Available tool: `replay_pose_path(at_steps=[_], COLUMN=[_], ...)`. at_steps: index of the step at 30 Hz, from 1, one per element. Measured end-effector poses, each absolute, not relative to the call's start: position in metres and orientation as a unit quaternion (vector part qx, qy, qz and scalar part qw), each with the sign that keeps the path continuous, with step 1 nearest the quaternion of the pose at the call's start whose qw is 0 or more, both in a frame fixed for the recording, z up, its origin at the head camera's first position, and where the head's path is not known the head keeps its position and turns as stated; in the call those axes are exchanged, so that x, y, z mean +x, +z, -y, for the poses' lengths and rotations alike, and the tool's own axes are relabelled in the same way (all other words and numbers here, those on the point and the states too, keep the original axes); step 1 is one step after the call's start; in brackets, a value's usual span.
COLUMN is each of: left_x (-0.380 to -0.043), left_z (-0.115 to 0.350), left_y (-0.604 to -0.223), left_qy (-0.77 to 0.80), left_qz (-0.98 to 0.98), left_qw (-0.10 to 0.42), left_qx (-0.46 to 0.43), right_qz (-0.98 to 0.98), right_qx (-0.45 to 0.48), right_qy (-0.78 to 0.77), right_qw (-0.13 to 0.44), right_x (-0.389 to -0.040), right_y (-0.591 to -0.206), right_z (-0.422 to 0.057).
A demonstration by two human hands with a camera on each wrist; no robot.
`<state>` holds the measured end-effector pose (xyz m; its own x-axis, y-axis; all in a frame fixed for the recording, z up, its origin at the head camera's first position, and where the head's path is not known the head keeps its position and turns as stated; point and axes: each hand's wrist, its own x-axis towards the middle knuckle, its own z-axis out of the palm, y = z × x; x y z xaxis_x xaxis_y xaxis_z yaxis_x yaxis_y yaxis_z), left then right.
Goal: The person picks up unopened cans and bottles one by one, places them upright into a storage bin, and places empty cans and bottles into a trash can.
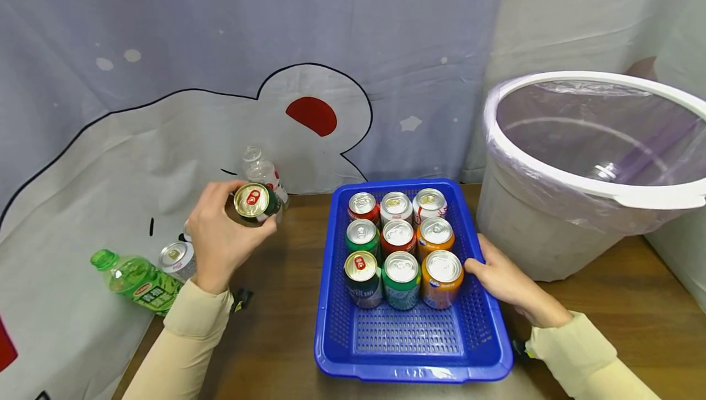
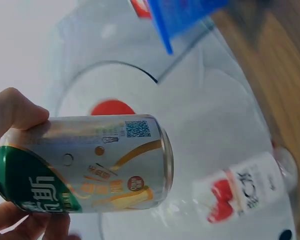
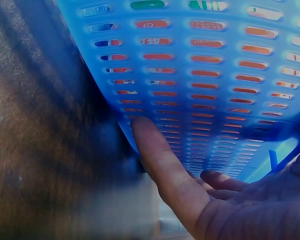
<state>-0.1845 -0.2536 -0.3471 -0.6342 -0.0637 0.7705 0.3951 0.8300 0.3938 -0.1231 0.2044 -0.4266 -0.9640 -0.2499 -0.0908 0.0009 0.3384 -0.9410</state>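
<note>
My left hand [image 1: 220, 228] grips a dark green and white drink can [image 1: 254, 201] between thumb and fingers, above the table's left part. In the left wrist view the can [image 2: 90, 165] lies sideways across the frame, its printed side showing. My right hand [image 1: 502, 274] holds the right rim of a blue plastic basket [image 1: 405, 372], thumb on top. In the right wrist view, fingers [image 3: 165, 165] reach along the basket's slotted outer wall [image 3: 190, 80]. Several cans stand upright in rows in the basket, including a green one [image 1: 401, 280] and an orange one [image 1: 443, 280]; its front strip is bare.
A large bin [image 1: 529, 222] with a plastic liner stands at the right, a can-like object [image 1: 605, 171] inside. Behind my left hand is a clear bottle [image 1: 263, 170]. A green bottle [image 1: 140, 280] and a white can [image 1: 178, 259] lie to its left. A patterned curtain [image 1: 419, 51] hangs behind.
</note>
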Motion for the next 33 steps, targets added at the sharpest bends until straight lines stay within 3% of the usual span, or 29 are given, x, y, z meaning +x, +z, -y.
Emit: replay_pose_path(at_steps=[7,18,33], left_x=[-0.16,-0.111,-0.087], left_z=[0.226,0.173,0.116], left_y=[-0.336,-0.308,-0.317], left_qy=[-0.345,-0.419,-0.432], left_qz=[0.827,0.801,0.751], left_qw=[0.411,0.325,0.205], left_qx=[-0.168,-0.276,-0.455], right_qz=[-0.811,-0.809,-0.805], right_qx=[-0.075,-0.071,-0.071], right_qy=[-0.569,-0.572,-0.577], right_qw=[0.11,0.117,0.12], right_x=[-0.123,-0.123,-0.123], right_y=[-0.425,-0.425,-0.425], right_z=[-0.204,-0.204,-0.204])
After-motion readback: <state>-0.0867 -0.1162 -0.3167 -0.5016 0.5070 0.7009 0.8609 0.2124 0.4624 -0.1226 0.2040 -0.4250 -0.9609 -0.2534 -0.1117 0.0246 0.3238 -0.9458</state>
